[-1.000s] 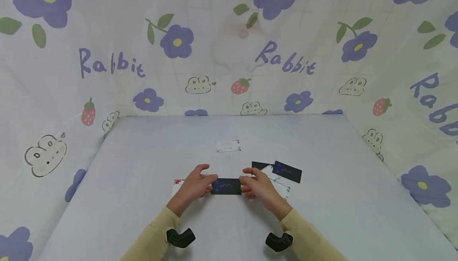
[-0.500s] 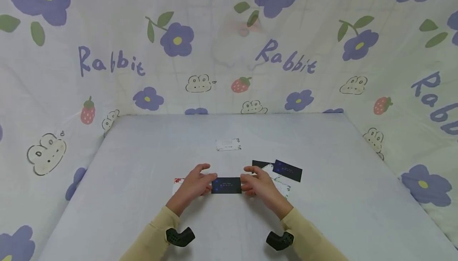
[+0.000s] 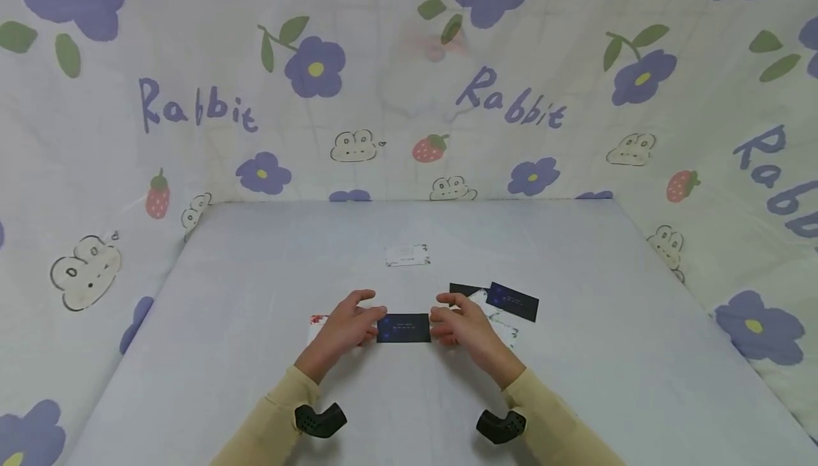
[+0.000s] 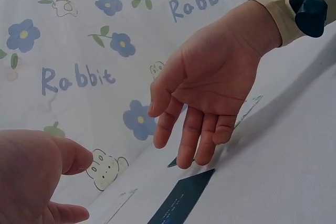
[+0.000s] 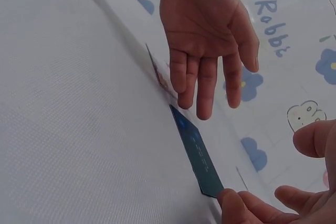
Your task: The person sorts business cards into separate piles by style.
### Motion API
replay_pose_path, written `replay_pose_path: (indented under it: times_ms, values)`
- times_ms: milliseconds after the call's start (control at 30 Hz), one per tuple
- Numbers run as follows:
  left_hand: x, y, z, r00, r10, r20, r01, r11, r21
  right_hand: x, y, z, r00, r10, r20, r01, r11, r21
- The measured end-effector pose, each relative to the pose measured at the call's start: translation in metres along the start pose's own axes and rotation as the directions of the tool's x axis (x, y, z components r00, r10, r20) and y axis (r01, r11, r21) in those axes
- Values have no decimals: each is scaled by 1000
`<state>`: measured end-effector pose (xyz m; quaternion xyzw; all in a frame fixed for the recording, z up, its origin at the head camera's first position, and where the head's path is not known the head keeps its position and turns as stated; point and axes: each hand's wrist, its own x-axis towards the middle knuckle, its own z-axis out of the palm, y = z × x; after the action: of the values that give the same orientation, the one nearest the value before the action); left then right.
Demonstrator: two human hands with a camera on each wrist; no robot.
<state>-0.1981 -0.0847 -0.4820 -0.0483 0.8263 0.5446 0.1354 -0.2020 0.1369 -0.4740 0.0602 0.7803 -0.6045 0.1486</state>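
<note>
A dark business card (image 3: 404, 328) with blue specks and small pale print lies flat on the table between both hands. At its left end is my left hand (image 3: 345, 325), fingers loosely extended; in the right wrist view its fingertips (image 5: 205, 111) hang just past the card's edge. My right hand (image 3: 469, 329) is at the other end, relaxed, and a fingertip (image 5: 229, 199) appears to touch the card's corner in the right wrist view. Neither hand is curled round the card. Partly under the left hand shows a white card with red flowers (image 3: 317, 322).
Right of the right hand, a dark card (image 3: 513, 301), a white leaf-patterned card (image 3: 505, 331) and another dark card (image 3: 464, 290) overlap. Farther back lies a white card (image 3: 407, 256). A flowered curtain (image 3: 383, 96) encloses the white table (image 3: 255, 253).
Both hands and the dark card between them stay nearly where they were. The head view has tipped slightly downward, so the scene sits a little higher in it.
</note>
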Motion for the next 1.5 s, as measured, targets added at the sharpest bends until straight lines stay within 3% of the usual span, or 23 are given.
replay_pose_path:
  times_ms: [433,833,1167,1500]
  values:
    - [15,18,20,997,50,62,-52,998,24,-8,2,-27,999,-19,-26,19,1000,-3]
    - [35,36,52,982,90,167,-88,996,-24,-10,13,-69,995,-15,-101,19,999,39]
    - [47,47,75,974,98,205,-100,995,0,-12,21,-93,992,-1,-125,10,997,72]
    - [63,69,111,953,129,273,-130,991,-15,-16,28,-132,969,50,-242,-36,998,61]
